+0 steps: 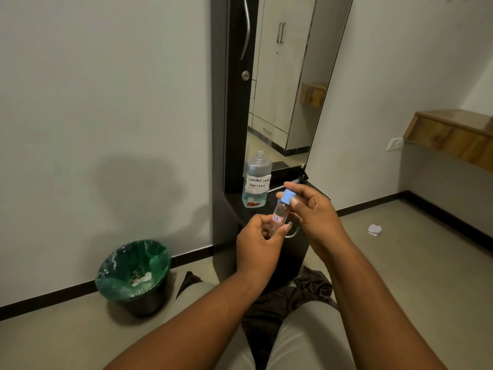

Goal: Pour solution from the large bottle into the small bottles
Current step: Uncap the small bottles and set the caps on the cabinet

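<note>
Head view is showing a person sitting on the floor before a dark cabinet ledge (234,198), and both hands are working on one small bottle (279,216). It is being held in the air between the hands, its long axis tilting up and to the right, cap end uppermost. The left hand (260,243) is gripping the lower body, fingers curling round clear, smooth plastic bearing a small red-edged label. The right hand (312,212) is pinching the blue cap (287,196) between thumb and fingertips (whether it is being loosened or tightened cannot be told).

The large bottle (256,181) is standing upright on the ledge just beyond the hands and slightly to their left, so the left hand is sitting nearer to it. It is looking transparent and rounded at the shoulder, narrowing to a clear nozzle, with a white handwritten label and a shallow pool of bluish liquid low inside.

A green-lined bin (134,273) is standing well apart on the left.
</note>
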